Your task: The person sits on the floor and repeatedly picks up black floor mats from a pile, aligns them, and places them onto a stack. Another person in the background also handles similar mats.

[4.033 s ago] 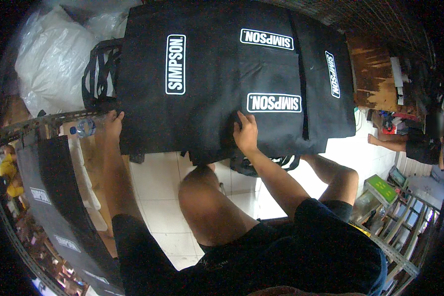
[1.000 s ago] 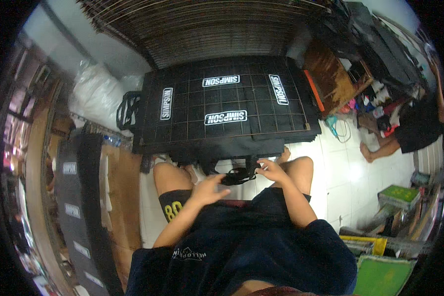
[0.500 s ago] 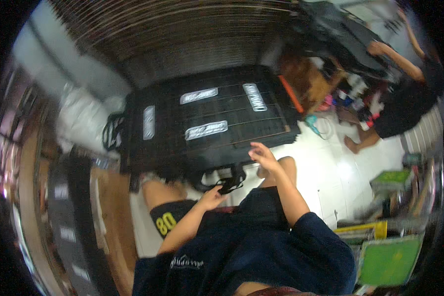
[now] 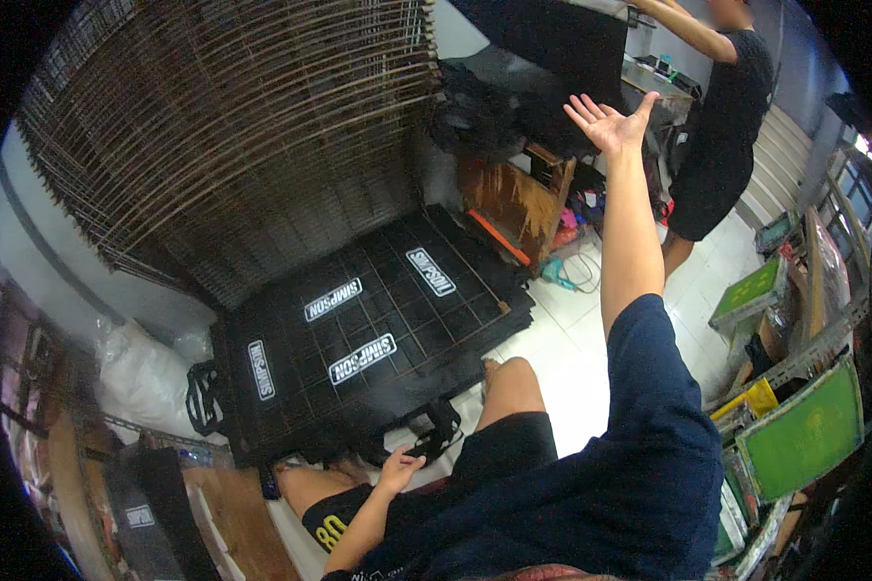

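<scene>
My right hand (image 4: 608, 126) is raised at the end of an outstretched arm, open, palm showing and fingers spread, holding nothing. Low in front of my body, my left hand (image 4: 395, 473) is closed at the fingertips on a black strap (image 4: 443, 426), though the grip shows only small. The strap lies at the near edge of a low stack of black sheets (image 4: 378, 320). White printed labels mark the top sheet, and a thin wire grid crosses it. Over the stack, a rack of many thin rods (image 4: 252, 126) stands tilted up.
Another person (image 4: 722, 126) stands at the far right, arms raised beside a large black sheet (image 4: 562, 48). Green-panelled frames (image 4: 804, 426) lean at the right. A brown board (image 4: 237, 523) and a white plastic bundle (image 4: 145, 368) are on the left. A teal cord (image 4: 562, 274) lies on the floor.
My right hand has swung from beside the stack up and out to the far right, fingers spread. My left hand stays by the strap. The view has turned right; the other person stands more upright.
</scene>
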Action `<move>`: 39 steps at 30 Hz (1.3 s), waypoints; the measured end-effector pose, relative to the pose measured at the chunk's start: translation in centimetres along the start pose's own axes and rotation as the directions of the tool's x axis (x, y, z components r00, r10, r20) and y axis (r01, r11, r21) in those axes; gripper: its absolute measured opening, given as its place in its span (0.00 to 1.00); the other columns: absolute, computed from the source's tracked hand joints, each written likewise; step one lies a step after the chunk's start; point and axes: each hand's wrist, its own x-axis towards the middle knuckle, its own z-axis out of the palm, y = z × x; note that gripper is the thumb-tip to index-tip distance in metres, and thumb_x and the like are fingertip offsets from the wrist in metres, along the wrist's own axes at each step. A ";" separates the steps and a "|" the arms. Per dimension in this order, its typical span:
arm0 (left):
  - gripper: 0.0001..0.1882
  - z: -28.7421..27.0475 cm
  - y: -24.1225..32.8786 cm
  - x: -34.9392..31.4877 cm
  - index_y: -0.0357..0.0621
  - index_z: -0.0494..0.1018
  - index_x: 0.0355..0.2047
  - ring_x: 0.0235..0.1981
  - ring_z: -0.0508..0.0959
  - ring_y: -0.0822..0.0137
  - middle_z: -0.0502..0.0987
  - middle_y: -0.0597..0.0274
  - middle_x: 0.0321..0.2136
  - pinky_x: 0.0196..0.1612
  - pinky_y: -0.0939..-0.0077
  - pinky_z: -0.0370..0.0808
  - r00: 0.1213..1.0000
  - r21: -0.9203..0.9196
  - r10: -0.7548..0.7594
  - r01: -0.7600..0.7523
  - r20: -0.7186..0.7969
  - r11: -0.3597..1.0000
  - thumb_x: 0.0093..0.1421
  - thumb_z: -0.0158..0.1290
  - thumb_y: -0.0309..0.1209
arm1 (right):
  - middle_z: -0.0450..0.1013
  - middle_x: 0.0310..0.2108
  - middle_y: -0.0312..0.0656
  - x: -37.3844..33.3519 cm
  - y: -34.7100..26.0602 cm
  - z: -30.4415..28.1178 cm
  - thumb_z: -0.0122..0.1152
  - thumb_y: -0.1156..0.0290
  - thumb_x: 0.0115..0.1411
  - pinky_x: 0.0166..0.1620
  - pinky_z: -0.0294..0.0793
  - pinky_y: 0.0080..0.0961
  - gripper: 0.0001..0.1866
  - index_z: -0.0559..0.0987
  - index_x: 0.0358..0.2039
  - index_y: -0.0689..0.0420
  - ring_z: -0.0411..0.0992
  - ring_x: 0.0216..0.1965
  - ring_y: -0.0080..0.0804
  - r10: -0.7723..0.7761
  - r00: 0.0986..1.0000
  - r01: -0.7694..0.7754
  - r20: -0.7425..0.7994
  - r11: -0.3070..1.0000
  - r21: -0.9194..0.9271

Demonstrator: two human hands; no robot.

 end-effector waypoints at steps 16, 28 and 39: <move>0.57 -3.9 45.9 3.0 0.41 0.41 0.64 0.55 0.63 0.54 0.58 0.48 0.57 0.49 0.59 0.65 0.848 -0.655 0.470 -0.214 0.244 0.725 0.47 0.35 0.74 | 0.69 0.35 0.42 -8.7 6.1 -2.1 0.55 0.80 0.50 0.38 0.71 0.30 0.12 0.67 0.36 0.60 0.71 0.37 0.34 -0.229 0.959 0.146 -0.166 0.903 -0.404; 0.11 -12.0 48.3 -8.5 0.37 0.73 0.35 0.31 0.79 0.66 0.78 0.57 0.30 0.36 0.73 0.77 0.666 -0.661 0.746 -0.569 -0.021 0.489 0.50 0.56 0.26 | 0.58 0.58 0.50 -28.6 6.8 -19.8 0.48 0.34 0.50 0.49 0.68 0.43 0.49 0.50 0.64 0.51 0.63 0.54 0.47 0.267 0.963 -0.268 -0.029 0.960 -0.078; 0.42 -22.8 31.4 -15.1 0.40 0.51 0.62 0.58 0.61 0.60 0.61 0.55 0.57 0.59 0.72 0.56 0.789 -0.502 0.585 -0.588 -0.186 0.634 0.45 0.53 0.26 | 0.58 0.58 0.48 -34.9 4.5 -21.1 0.47 0.32 0.49 0.49 0.68 0.47 0.47 0.60 0.59 0.56 0.61 0.55 0.47 0.269 0.944 -0.302 -0.191 0.938 -0.171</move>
